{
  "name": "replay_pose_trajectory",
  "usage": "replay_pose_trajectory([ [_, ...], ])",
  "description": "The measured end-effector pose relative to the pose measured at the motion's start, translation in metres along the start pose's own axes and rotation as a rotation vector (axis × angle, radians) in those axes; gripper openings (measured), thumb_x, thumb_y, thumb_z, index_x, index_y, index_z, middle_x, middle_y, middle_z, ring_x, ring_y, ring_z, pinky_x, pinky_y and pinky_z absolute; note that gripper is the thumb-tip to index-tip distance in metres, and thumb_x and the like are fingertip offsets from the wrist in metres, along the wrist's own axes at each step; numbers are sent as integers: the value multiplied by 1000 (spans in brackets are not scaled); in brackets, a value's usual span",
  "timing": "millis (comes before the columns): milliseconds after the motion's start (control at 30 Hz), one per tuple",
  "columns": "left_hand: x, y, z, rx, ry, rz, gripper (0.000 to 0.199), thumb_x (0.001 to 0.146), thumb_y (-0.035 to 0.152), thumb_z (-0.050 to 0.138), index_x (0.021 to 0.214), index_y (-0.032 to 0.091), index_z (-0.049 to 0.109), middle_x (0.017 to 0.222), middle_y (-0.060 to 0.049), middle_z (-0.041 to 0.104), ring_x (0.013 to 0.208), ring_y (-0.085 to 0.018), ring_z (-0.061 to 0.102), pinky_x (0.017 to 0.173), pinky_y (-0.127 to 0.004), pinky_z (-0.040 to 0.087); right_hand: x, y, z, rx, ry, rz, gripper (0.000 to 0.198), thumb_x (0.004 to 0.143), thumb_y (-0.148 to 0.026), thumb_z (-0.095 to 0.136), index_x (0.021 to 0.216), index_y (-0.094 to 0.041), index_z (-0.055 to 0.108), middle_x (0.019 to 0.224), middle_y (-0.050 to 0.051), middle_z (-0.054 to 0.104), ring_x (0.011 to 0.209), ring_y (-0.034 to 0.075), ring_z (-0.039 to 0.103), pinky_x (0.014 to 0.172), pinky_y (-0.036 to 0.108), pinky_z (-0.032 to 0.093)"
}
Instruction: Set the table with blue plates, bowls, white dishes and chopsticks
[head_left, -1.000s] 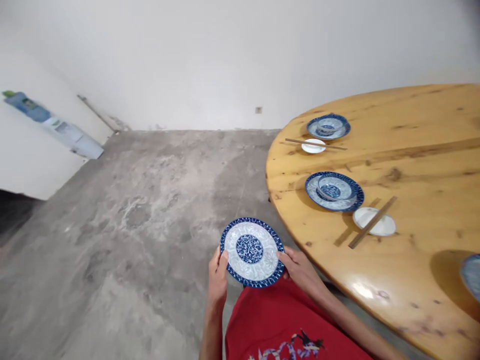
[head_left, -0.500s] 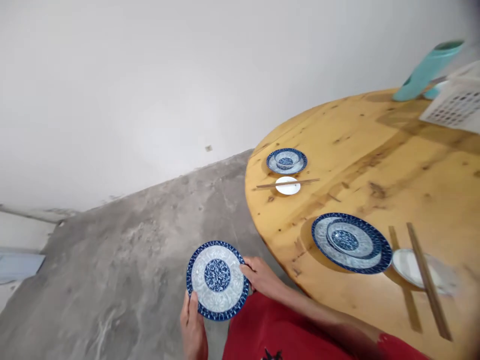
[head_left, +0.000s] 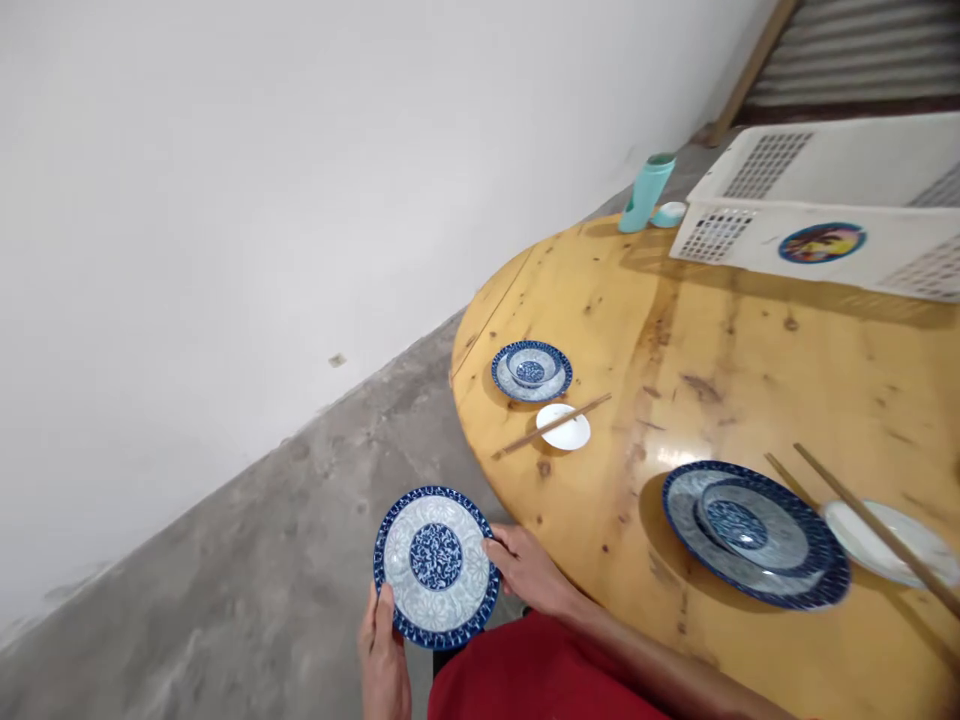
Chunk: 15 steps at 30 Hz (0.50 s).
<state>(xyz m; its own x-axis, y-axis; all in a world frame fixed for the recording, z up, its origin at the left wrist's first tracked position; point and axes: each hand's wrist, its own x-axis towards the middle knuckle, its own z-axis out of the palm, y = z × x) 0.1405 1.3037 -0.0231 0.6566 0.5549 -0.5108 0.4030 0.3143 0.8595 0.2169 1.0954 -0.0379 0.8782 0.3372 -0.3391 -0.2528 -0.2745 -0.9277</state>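
A round plate (head_left: 465, 540) with a dark blue patterned rim and blue centre is held between my two hands, beside the table and above the floor. My left hand (head_left: 384, 650) grips its lower left edge, thumb on top. On its right edge, my right hand (head_left: 529, 570) pinches the rim, thumb on the upper face; the fingers underneath are hidden. To the right, a matching plate (head_left: 814, 565) with a small bowl (head_left: 780, 530) on it rests on the wooden table (head_left: 615, 480). Farther back sits another such plate (head_left: 504, 380) with a bowl (head_left: 541, 358) on it.
Chopsticks (head_left: 517, 441) lie across a white dish (head_left: 574, 434) near the far plate. Another white dish (head_left: 919, 535) with chopsticks (head_left: 862, 512) is at right. A teal cup (head_left: 646, 195), small bowl (head_left: 667, 214) and white basket (head_left: 750, 230) stand behind. A white wall (head_left: 262, 200) rises at left.
My view has turned to the right, bringing the whole cup and more of the basket into sight. Both hands keep the plate in the same hold.
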Motion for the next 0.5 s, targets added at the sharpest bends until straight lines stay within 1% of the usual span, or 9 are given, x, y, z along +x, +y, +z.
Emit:
replay_pose_trajectory([
  [167, 112, 69, 16, 89, -189, 42, 63, 78, 52, 75, 131, 19, 66, 139, -12, 66, 143, -32, 50, 122, -44, 37, 87, -32, 25, 57, 175, 10, 29, 83, -47, 36, 67, -24, 42, 50, -3, 48, 46, 15, 52, 49, 25, 35],
  [300, 193, 126, 37, 215, -276, 75, 58, 79, 52, 75, 127, 19, 69, 142, -11, 65, 148, -29, 44, 125, -44, 31, 140, -63, 42, 187, 310, 48, 31, 82, -50, 38, 66, -24, 43, 49, -3, 47, 45, 14, 51, 48, 25, 35],
  [333, 210, 139, 44, 248, -324, 94, 58, 79, 53, 75, 127, 20, 70, 142, -11, 65, 148, -29, 43, 125, -44, 31, 150, -70, 44, 227, 338, 55, 31, 81, -51, 39, 67, -24, 44, 49, -4, 47, 45, 14, 51, 48, 25, 35],
  [400, 239, 159, 63, 311, -469, 137, 60, 79, 57, 75, 126, 20, 70, 142, -11, 65, 146, -30, 47, 124, -44, 33, 167, -82, 45, 291, 407, 72, 32, 80, -53, 41, 68, -24, 45, 51, -4, 49, 46, 14, 50, 48, 25, 35],
  [467, 263, 172, 84, 364, -593, 167, 61, 79, 60, 74, 125, 21, 72, 142, -11, 65, 143, -30, 51, 124, -44, 34, 181, -90, 42, 316, 485, 100, 33, 79, -54, 41, 68, -23, 46, 52, -3, 49, 46, 14, 51, 49, 26, 36],
  [500, 273, 176, 95, 386, -631, 177, 60, 80, 62, 73, 124, 21, 72, 141, -11, 65, 142, -30, 52, 123, -43, 35, 189, -92, 39, 316, 523, 116, 33, 79, -54, 41, 67, -23, 46, 52, -3, 49, 47, 14, 51, 49, 26, 36],
])
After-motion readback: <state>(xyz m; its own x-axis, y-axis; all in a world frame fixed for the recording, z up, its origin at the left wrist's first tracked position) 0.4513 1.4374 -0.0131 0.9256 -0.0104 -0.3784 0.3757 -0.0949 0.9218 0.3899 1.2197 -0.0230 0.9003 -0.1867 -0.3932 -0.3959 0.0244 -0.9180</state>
